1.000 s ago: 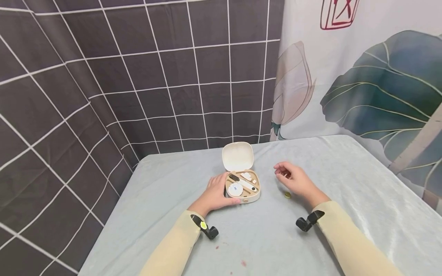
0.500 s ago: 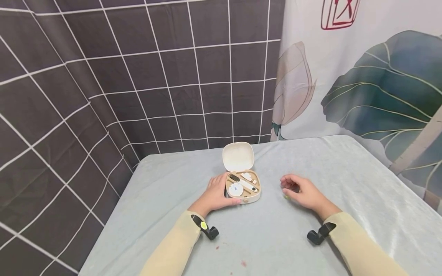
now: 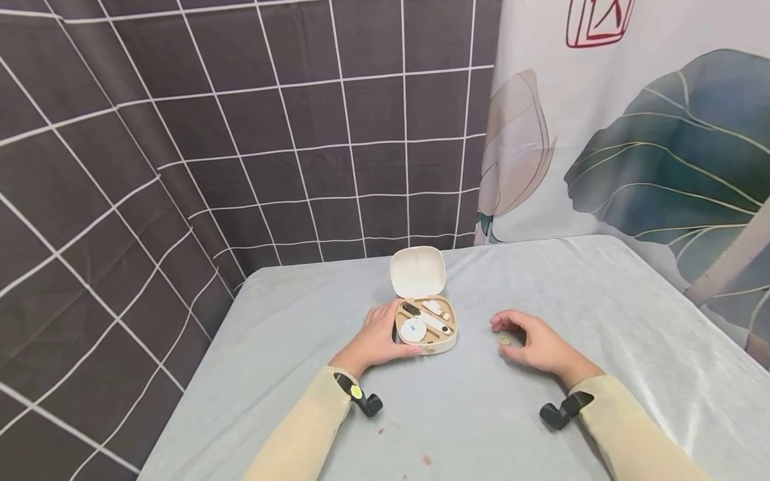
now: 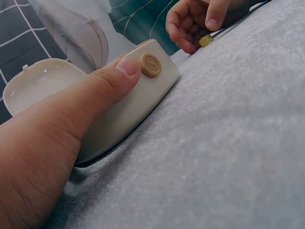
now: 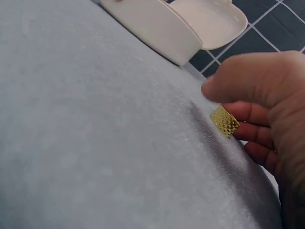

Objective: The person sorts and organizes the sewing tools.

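Note:
My left hand point(image 3: 375, 341) grips the left side of an open cream sewing kit box point(image 3: 444, 346), its thumb along the front wall beside a tan button-shaped catch point(image 4: 151, 65). The lid point(image 3: 418, 272) stands raised at the back. Inside the box lie a white disc point(image 3: 413, 329) with a blue mark, a slim white tool point(image 3: 434, 323) with a black end, and small white pieces point(image 3: 433, 306). To the right, my right hand point(image 3: 541, 346) curves loosely around a gold dimpled thimble point(image 5: 225, 122) on the cloth; the thumb is apart from it in the right wrist view.
A pale grey-blue cloth point(image 3: 469, 407) covers the table, with a few reddish spots near the front. A dark grid-patterned curtain point(image 3: 313, 167) rises behind and at left, and a leaf-printed curtain point(image 3: 529, 153) hangs at right.
My right hand has moved right and slightly toward me, and its thumb and fingers have spread around the thimble. The left hand stays on the box.

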Available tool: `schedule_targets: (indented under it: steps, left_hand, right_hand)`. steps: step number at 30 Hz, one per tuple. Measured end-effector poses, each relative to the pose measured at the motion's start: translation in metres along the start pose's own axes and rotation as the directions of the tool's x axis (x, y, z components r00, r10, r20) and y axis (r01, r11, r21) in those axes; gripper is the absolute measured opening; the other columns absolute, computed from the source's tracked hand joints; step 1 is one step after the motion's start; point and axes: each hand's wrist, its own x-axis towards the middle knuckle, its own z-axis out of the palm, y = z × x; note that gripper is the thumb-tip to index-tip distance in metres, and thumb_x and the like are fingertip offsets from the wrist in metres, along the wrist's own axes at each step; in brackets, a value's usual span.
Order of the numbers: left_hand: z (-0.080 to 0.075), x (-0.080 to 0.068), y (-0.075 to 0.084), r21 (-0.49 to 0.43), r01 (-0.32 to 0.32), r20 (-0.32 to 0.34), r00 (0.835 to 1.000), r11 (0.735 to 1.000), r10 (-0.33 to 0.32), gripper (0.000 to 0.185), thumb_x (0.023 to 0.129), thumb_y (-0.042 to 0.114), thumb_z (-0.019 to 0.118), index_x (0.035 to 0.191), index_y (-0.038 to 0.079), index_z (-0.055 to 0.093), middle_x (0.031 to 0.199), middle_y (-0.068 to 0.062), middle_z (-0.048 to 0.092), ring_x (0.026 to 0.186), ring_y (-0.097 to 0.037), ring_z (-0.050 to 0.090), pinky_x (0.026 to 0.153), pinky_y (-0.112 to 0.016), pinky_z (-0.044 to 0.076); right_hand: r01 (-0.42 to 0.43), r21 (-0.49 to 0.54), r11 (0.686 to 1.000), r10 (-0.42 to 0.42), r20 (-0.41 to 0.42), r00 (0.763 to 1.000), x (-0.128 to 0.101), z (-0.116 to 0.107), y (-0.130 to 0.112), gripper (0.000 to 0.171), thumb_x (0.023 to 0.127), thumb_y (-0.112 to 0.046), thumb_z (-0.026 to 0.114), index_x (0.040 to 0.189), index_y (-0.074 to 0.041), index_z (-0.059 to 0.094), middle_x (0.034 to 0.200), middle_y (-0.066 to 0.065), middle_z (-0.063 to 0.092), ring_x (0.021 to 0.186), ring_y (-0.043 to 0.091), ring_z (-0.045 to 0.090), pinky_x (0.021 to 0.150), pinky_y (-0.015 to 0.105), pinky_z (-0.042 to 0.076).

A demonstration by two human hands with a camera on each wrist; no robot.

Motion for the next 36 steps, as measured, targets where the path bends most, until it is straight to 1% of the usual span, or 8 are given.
schedule_targets:
  steps: [6,9,13,17,21,25,30,36]
  left_hand:
    - [0.001,0.002,-0.003,-0.012,0.013,-0.005,1.0,1.0,-0.013,0.106,0.069,0.071,0.08,0.153,0.025,0.035,0.147,0.001,0.051,0.137,-0.021,0.041,0.116,-0.041,0.03]
    - [0.001,0.001,-0.002,-0.007,0.021,0.009,1.0,1.0,-0.021,0.106,0.068,0.071,0.08,0.153,0.027,0.035,0.148,0.002,0.05,0.138,-0.023,0.039,0.116,-0.041,0.032]
    - [0.003,0.0,-0.001,-0.011,0.022,0.009,1.0,1.0,-0.022,0.108,0.068,0.071,0.081,0.154,0.025,0.035,0.149,0.0,0.05,0.139,-0.024,0.039,0.115,-0.043,0.032]
    - [0.004,-0.001,0.0,-0.014,0.028,0.014,1.0,1.0,-0.028,0.109,0.068,0.071,0.08,0.154,0.024,0.034,0.15,-0.001,0.048,0.14,-0.025,0.038,0.116,-0.045,0.031]
    - [0.006,-0.001,0.0,-0.012,0.033,0.019,0.999,0.999,-0.033,0.109,0.068,0.072,0.08,0.154,0.026,0.033,0.15,0.0,0.048,0.141,-0.025,0.037,0.118,-0.044,0.028]
    - [0.008,-0.001,-0.003,-0.017,0.042,0.012,0.999,0.999,-0.042,0.111,0.066,0.075,0.079,0.155,0.027,0.033,0.15,0.001,0.049,0.142,-0.024,0.036,0.118,-0.044,0.028]
    - [0.008,-0.002,-0.003,-0.024,0.031,0.01,0.999,0.999,-0.031,0.11,0.067,0.075,0.078,0.154,0.026,0.034,0.149,0.001,0.05,0.142,-0.025,0.037,0.12,-0.045,0.025]
    - [0.006,0.001,-0.003,-0.017,0.03,0.007,1.0,0.999,-0.03,0.11,0.067,0.074,0.078,0.155,0.026,0.032,0.15,-0.001,0.049,0.141,-0.026,0.037,0.117,-0.046,0.03]
  right_hand:
    - [-0.008,-0.013,1.0,0.008,0.023,1.0,-0.001,-0.003,0.001,0.045,0.072,0.006,0.079,0.113,-0.007,0.067,0.1,-0.003,0.067,0.099,0.018,0.063,0.094,0.012,0.042]
    - [-0.02,-0.04,0.999,0.021,0.028,0.999,-0.002,-0.003,0.0,0.044,0.072,0.009,0.075,0.112,-0.008,0.067,0.098,-0.006,0.065,0.097,0.017,0.062,0.093,0.017,0.045]
    - [-0.022,-0.055,0.998,0.023,0.022,0.999,-0.003,-0.003,0.0,0.044,0.072,0.012,0.071,0.111,-0.007,0.067,0.097,-0.006,0.065,0.094,0.015,0.061,0.089,0.024,0.049]
    - [-0.011,-0.057,0.998,0.011,0.001,1.0,-0.005,-0.001,0.002,0.044,0.072,0.013,0.069,0.111,-0.006,0.067,0.095,-0.006,0.065,0.091,0.013,0.06,0.086,0.021,0.047]
    - [-0.002,-0.041,0.999,0.0,-0.025,1.0,-0.005,0.001,0.005,0.042,0.073,0.012,0.072,0.11,-0.005,0.067,0.093,-0.007,0.064,0.088,0.012,0.059,0.084,0.016,0.044]
    - [0.002,-0.022,1.0,-0.003,-0.051,0.999,0.001,0.003,0.009,0.038,0.076,0.01,0.074,0.111,-0.003,0.066,0.091,-0.006,0.063,0.084,0.012,0.059,0.08,0.018,0.046]
    - [-0.015,-0.036,0.999,0.012,-0.067,0.998,0.012,0.004,0.012,0.036,0.078,0.007,0.076,0.111,-0.001,0.065,0.089,-0.004,0.063,0.08,0.01,0.058,0.074,0.022,0.049]
    - [-0.066,-0.052,0.996,0.063,-0.058,0.996,0.034,0.004,0.004,0.037,0.081,0.003,0.075,0.115,0.0,0.064,0.091,-0.002,0.066,0.083,0.013,0.06,0.077,0.029,0.051]
